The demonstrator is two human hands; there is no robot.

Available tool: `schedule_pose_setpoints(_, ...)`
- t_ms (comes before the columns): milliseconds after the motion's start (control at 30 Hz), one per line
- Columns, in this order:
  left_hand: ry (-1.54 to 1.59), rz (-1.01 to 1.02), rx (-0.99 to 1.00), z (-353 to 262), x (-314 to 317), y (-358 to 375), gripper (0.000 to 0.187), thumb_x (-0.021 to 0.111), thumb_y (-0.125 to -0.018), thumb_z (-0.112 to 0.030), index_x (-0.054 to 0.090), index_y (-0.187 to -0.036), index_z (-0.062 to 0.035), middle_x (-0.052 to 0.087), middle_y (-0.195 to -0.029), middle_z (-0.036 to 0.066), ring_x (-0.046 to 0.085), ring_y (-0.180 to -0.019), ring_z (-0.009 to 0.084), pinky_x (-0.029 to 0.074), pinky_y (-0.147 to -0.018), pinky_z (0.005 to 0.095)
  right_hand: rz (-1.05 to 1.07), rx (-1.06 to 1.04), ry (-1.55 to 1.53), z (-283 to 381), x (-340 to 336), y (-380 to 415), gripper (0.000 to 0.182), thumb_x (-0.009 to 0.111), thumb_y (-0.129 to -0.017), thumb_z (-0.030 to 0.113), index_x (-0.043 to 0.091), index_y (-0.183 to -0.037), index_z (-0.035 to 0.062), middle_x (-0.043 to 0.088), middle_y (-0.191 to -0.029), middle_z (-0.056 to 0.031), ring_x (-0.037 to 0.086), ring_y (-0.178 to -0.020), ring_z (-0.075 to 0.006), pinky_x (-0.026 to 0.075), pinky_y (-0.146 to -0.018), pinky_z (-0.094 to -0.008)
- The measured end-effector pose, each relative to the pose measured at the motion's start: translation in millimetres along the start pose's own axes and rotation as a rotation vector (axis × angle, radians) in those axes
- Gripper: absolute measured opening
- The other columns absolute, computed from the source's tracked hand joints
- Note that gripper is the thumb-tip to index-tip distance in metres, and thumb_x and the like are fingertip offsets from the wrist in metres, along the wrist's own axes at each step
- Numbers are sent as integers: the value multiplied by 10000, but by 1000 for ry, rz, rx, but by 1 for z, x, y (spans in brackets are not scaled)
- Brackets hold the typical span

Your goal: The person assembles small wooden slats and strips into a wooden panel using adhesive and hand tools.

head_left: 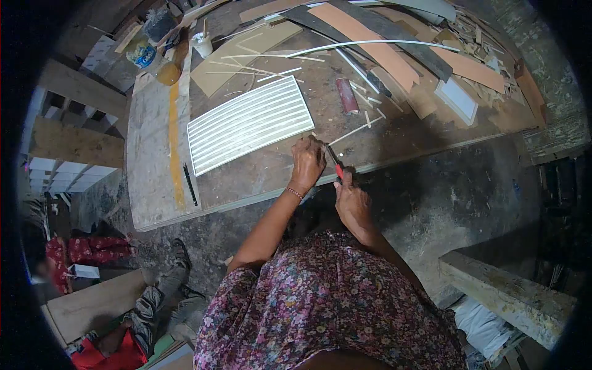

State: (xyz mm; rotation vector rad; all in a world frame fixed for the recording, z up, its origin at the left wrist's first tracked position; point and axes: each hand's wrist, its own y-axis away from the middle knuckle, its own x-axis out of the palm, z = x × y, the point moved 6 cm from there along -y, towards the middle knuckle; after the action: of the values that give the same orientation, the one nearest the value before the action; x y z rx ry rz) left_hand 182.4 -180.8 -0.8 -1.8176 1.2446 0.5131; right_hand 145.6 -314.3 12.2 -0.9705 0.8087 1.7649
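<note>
Thin wooden strip (356, 133) slanting away rightward from left hand (308, 161) (nearer; grip unclear); right hand (353, 205) gripping red-handled tool (338, 170).

We see the left hand (308, 159) just above the frame's centre, back upward, its hold hard to judge from here. Slightly lower and rightward, the right hand (354, 205) curls in a grip. Both forearms (266, 225) angle inward from below.

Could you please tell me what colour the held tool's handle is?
The handle is red in the head view.
</note>
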Motion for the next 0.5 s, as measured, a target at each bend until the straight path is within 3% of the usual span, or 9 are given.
schedule_pose_setpoints(233,-3,38,15,-3,-2,1,198,573,-693,-36,556,-887,0,516,-873,202,466,-848,367,342,-747,415,-14,-20,2,0,-2,1,278,408,-871,243,365,-1009,6,550,-594,-232,553,-573,-415,414,-489,-491)
schedule_pose_setpoints(333,11,9,50,-1,-1,2,154,563,-694,-35,566,-848,-29,498,-882,155,458,-834,319,339,-719,404,47,-16,-19,-2,3,-1,272,403,-873,243,375,-983,-4,553,-604,-235,554,-581,-417,419,-502,-491)
schedule_pose_setpoints(500,6,-25,18,-3,-7,2,126,547,-727,-51,564,-847,-16,511,-864,162,467,-820,320,344,-716,400,92,-1,-34,1,5,-4,290,409,-870,246,371,-983,-18,554,-605,-237,556,-578,-413,425,-504,-490)
